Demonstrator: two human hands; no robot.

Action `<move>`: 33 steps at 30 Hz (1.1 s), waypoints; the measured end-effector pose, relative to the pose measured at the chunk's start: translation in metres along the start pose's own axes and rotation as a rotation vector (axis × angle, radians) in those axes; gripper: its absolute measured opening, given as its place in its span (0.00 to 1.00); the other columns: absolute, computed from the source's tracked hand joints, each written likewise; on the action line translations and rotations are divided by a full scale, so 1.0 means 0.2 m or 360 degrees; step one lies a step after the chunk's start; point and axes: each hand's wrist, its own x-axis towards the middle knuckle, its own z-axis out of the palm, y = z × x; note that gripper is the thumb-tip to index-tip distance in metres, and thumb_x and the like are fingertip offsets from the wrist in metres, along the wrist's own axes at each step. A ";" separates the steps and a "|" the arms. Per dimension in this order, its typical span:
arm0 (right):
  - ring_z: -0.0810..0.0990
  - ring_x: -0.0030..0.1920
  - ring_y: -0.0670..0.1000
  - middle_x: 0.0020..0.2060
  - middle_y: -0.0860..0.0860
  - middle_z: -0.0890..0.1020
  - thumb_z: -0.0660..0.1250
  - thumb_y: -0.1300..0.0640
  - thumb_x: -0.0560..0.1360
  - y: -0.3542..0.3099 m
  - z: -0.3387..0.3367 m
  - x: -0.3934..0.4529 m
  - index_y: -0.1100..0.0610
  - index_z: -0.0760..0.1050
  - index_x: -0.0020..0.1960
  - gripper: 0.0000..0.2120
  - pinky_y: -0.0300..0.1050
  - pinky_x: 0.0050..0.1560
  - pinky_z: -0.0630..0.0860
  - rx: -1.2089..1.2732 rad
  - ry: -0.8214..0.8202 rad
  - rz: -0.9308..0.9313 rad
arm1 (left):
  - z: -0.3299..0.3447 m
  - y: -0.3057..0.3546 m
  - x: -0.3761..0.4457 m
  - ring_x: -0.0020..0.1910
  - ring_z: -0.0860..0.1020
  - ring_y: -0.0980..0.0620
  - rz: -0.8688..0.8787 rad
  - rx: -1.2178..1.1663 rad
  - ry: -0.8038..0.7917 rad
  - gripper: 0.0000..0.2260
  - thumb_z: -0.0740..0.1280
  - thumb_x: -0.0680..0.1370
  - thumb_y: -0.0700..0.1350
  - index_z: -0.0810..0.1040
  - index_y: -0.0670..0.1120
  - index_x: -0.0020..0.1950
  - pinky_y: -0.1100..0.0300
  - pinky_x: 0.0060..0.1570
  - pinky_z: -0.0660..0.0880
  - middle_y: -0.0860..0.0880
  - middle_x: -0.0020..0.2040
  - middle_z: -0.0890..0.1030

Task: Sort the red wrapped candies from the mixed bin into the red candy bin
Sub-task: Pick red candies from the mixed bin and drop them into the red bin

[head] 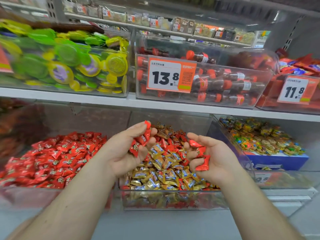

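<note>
Red wrapped candies point(141, 142) are held in both hands above the mixed bin point(173, 199). The left hand point(128, 149) is palm-up with fingers curled around a small cluster of red candies; one candy projects above the thumb and fingertips. The right hand point(210, 157) is also palm-up, fingers curled around several more red candies point(200, 155), one at the lower edge of the palm.

The mixed bin is a clear container directly below both hands. It contains gold wrapped candies point(159, 172) with red ones scattered among them, mostly toward the rear and along the front wall.

The red candy bin point(34, 196) stands just beside the mixed bin, on its left. It is clear-walled and filled with red wrapped candies only.

To the right of the mixed bin, a third clear bin point(245, 158) holds multicoloured wrapped sweets over a blue box.

On the shelf above: a bin of green and yellow round packs point(69, 63), a bin of small cola-bottle items carrying a price tag point(171, 75) marked 13.8, and a bin of red packets with a tag point(296, 89) marked 11.8.
</note>
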 end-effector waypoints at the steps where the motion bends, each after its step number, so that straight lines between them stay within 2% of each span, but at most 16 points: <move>1: 0.66 0.28 0.46 0.36 0.56 0.76 0.66 0.57 0.71 0.02 0.04 0.00 0.59 0.78 0.51 0.11 0.32 0.24 0.58 -0.0015 -0.0021 0.0026 | -0.03 0.04 -0.03 0.32 0.80 0.52 0.0012 -0.0047 -0.0001 0.11 0.67 0.71 0.42 0.78 0.47 0.52 0.68 0.18 0.70 0.45 0.43 0.82; 4: 0.67 0.30 0.48 0.36 0.58 0.76 0.58 0.50 0.78 0.11 0.19 0.01 0.61 0.76 0.55 0.16 0.35 0.24 0.59 -0.0075 -0.0027 0.0071 | -0.16 0.14 -0.11 0.41 0.83 0.45 0.0067 -0.0211 0.0086 0.10 0.64 0.74 0.37 0.80 0.45 0.53 0.63 0.23 0.77 0.41 0.48 0.82; 6: 0.67 0.30 0.49 0.36 0.58 0.75 0.57 0.48 0.80 0.15 0.30 0.02 0.63 0.75 0.58 0.19 0.37 0.25 0.61 -0.0155 -0.0035 0.0087 | -0.25 0.19 -0.16 0.51 0.80 0.43 0.0118 -0.0353 0.0121 0.09 0.61 0.77 0.35 0.79 0.41 0.52 0.51 0.32 0.83 0.38 0.50 0.81; 8: 0.68 0.30 0.50 0.36 0.58 0.74 0.57 0.47 0.80 0.20 0.41 0.04 0.63 0.74 0.58 0.20 0.38 0.25 0.63 -0.0252 -0.0075 0.0107 | -0.36 0.24 -0.20 0.55 0.79 0.41 0.0146 -0.0407 0.0142 0.09 0.63 0.74 0.35 0.78 0.39 0.52 0.41 0.44 0.81 0.37 0.51 0.80; 9: 0.68 0.30 0.50 0.36 0.58 0.74 0.57 0.47 0.80 0.22 0.47 0.06 0.63 0.74 0.58 0.20 0.39 0.25 0.65 -0.0302 -0.0099 0.0115 | -0.41 0.26 -0.22 0.58 0.78 0.40 0.0151 -0.0392 0.0184 0.10 0.64 0.73 0.37 0.77 0.39 0.53 0.40 0.45 0.79 0.36 0.55 0.79; 11: 0.70 0.31 0.52 0.36 0.58 0.74 0.58 0.46 0.79 0.27 0.59 0.08 0.62 0.73 0.59 0.20 0.41 0.28 0.67 -0.0425 -0.0132 0.0122 | -0.51 0.29 -0.25 0.65 0.74 0.36 0.0161 -0.0357 0.0322 0.13 0.62 0.77 0.41 0.75 0.38 0.60 0.40 0.45 0.79 0.35 0.65 0.75; 13: 0.71 0.32 0.52 0.37 0.58 0.73 0.58 0.46 0.80 0.31 0.71 0.10 0.62 0.72 0.58 0.20 0.43 0.32 0.66 -0.0551 -0.0151 0.0113 | -0.59 0.32 -0.26 0.66 0.74 0.37 0.0197 -0.0342 0.0423 0.16 0.58 0.82 0.45 0.73 0.38 0.66 0.44 0.50 0.80 0.35 0.67 0.73; 17: 0.71 0.35 0.53 0.38 0.57 0.71 0.59 0.46 0.80 0.40 0.89 0.18 0.64 0.71 0.57 0.20 0.46 0.35 0.67 -0.0742 -0.0129 0.0068 | -0.67 0.34 -0.30 0.50 0.78 0.45 0.0233 -0.0241 0.0470 0.17 0.56 0.83 0.48 0.73 0.40 0.65 0.46 0.63 0.71 0.37 0.65 0.74; 19: 0.72 0.40 0.54 0.44 0.58 0.72 0.61 0.45 0.79 0.45 0.94 0.24 0.65 0.71 0.60 0.23 0.49 0.43 0.71 -0.0828 -0.0079 0.0069 | -0.69 0.34 -0.31 0.46 0.77 0.47 0.0220 -0.0135 0.0494 0.19 0.54 0.83 0.51 0.72 0.42 0.68 0.46 0.68 0.65 0.39 0.65 0.75; 21: 0.74 0.49 0.57 0.54 0.60 0.72 0.62 0.44 0.78 0.49 0.97 0.27 0.65 0.69 0.65 0.27 0.53 0.51 0.73 -0.0880 -0.0050 0.0095 | -0.71 0.35 -0.31 0.55 0.78 0.46 0.0219 -0.0044 0.0495 0.21 0.54 0.82 0.53 0.71 0.43 0.69 0.46 0.68 0.63 0.40 0.66 0.75; 23: 0.75 0.59 0.61 0.65 0.64 0.69 0.61 0.42 0.78 0.52 0.98 0.29 0.62 0.66 0.70 0.29 0.56 0.49 0.74 -0.0871 -0.0059 0.0145 | -0.74 0.36 -0.31 0.70 0.69 0.44 0.0220 0.0002 0.0523 0.22 0.54 0.81 0.55 0.72 0.44 0.68 0.44 0.71 0.59 0.41 0.68 0.74; 24: 0.70 0.68 0.64 0.71 0.65 0.65 0.61 0.41 0.78 0.52 0.98 0.30 0.61 0.64 0.73 0.31 0.60 0.55 0.73 -0.0871 -0.0074 0.0166 | -0.75 0.36 -0.32 0.74 0.63 0.43 0.0220 0.0023 0.0548 0.23 0.54 0.81 0.56 0.72 0.44 0.69 0.42 0.74 0.52 0.41 0.70 0.73; 25: 0.61 0.74 0.65 0.75 0.65 0.59 0.61 0.40 0.77 0.53 0.97 0.31 0.59 0.62 0.75 0.33 0.65 0.66 0.67 -0.0868 -0.0084 0.0179 | -0.75 0.37 -0.32 0.77 0.58 0.42 0.0220 0.0046 0.0566 0.24 0.54 0.80 0.56 0.71 0.45 0.70 0.41 0.75 0.44 0.42 0.72 0.71; 26: 0.55 0.77 0.64 0.77 0.65 0.55 0.60 0.40 0.77 0.53 0.96 0.32 0.59 0.61 0.76 0.34 0.67 0.71 0.59 -0.0852 -0.0092 0.0185 | -0.76 0.37 -0.32 0.77 0.56 0.43 0.0229 0.0060 0.0575 0.24 0.53 0.80 0.56 0.71 0.45 0.72 0.41 0.75 0.39 0.42 0.73 0.71; 28: 0.51 0.78 0.64 0.77 0.66 0.53 0.60 0.39 0.78 0.53 0.95 0.32 0.59 0.61 0.76 0.34 0.67 0.74 0.52 -0.0769 -0.0090 0.0172 | -0.75 0.37 -0.33 0.78 0.55 0.43 0.0255 0.0068 0.0563 0.25 0.53 0.81 0.56 0.70 0.44 0.72 0.41 0.75 0.37 0.43 0.73 0.70; 33: 0.58 0.76 0.65 0.76 0.68 0.57 0.56 0.41 0.80 0.50 0.90 0.29 0.61 0.62 0.75 0.31 0.64 0.74 0.57 -0.0678 -0.0143 0.0121 | -0.70 0.36 -0.33 0.77 0.59 0.44 0.0279 0.0123 0.0457 0.24 0.51 0.81 0.55 0.68 0.44 0.73 0.43 0.76 0.44 0.44 0.72 0.72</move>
